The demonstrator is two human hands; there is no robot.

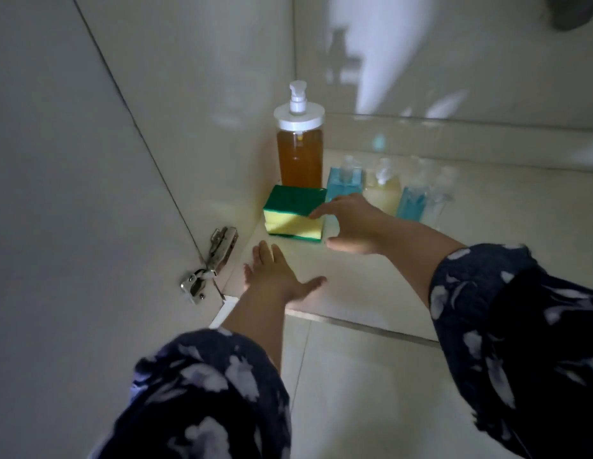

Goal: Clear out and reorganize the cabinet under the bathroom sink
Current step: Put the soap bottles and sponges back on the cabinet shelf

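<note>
Inside the open cabinet, a tall pump bottle of amber liquid [299, 145] stands in the back left corner. In front of it lies a stack of yellow-and-green sponges [293, 217]. My right hand [353, 225] reaches over with straight fingers, its fingertips touching the stack's right top edge. Flat on the cabinet floor [361, 286], just in front of the sponges, lies my left hand [276, 276], fingers spread and holding nothing. Several small bottles, blue [343, 183], pale yellow [382, 188], blue [411, 200] and clear [435, 202], stand in a row to the right.
The cabinet door [73, 193] stands open at the left on a metal hinge [210, 263]. The cabinet's front lip [364, 323] runs across, with floor tiles [371, 392] below it. A pale pipe [384, 44] descends at the back right.
</note>
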